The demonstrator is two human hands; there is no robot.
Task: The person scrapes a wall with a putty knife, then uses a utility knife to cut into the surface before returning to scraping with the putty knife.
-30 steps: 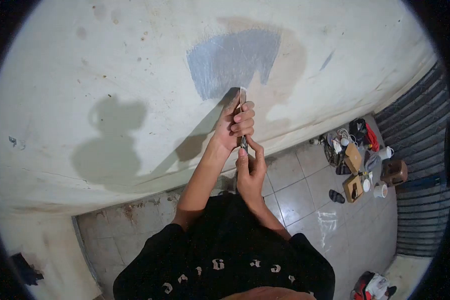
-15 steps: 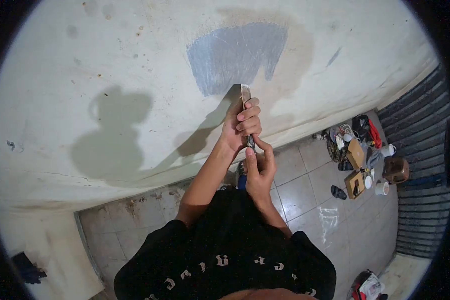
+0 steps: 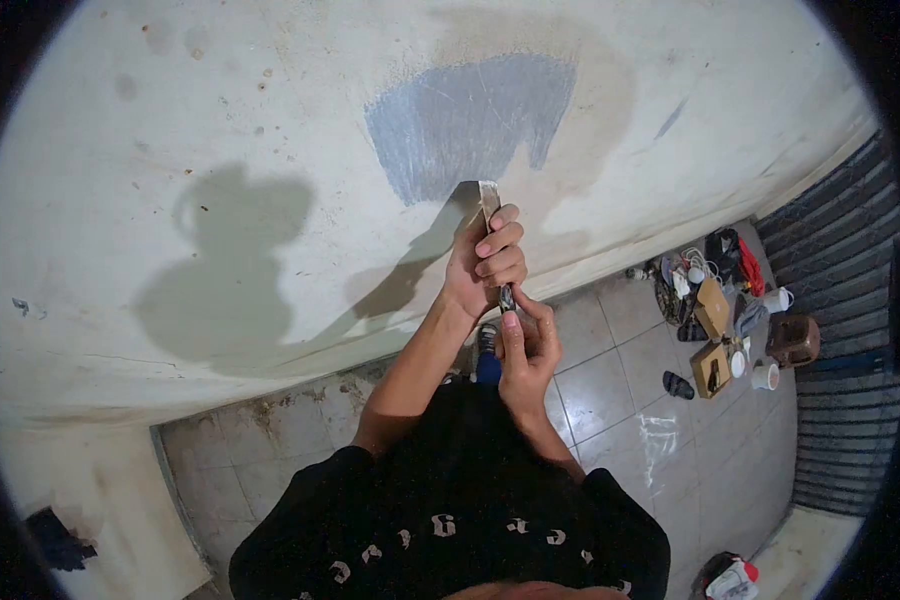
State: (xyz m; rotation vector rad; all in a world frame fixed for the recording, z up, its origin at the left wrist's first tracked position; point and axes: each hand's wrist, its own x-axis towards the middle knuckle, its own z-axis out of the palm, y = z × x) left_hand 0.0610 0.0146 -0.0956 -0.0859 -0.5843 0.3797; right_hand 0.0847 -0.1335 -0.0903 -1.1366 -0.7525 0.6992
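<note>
A flat-bladed scraper (image 3: 489,194) points up toward the wall, its blade tip just under the lower edge of a blue-grey patch (image 3: 470,115). Wrapped round its upper part is my left hand (image 3: 485,258), fingers curled and closed. Below it, my right hand (image 3: 526,368) pinches the dark handle end between thumb and fingers. Most of the handle is hidden inside the left hand. The patch has streaked, scratched edges, and the pale wall (image 3: 370,250) around it is stained and spotted.
At the right, cardboard boxes (image 3: 710,370), white cups (image 3: 766,377), a brown stool (image 3: 793,340), a slipper (image 3: 677,385) and cables lie on the tiled floor (image 3: 620,400). A ribbed metal shutter (image 3: 845,300) stands beyond. Another bag (image 3: 732,580) sits lower right.
The wall patch, both hands and the scraper appear slightly lower in the picture. Both hands keep their hold on the scraper, and its tip stays near the patch's lower edge.
</note>
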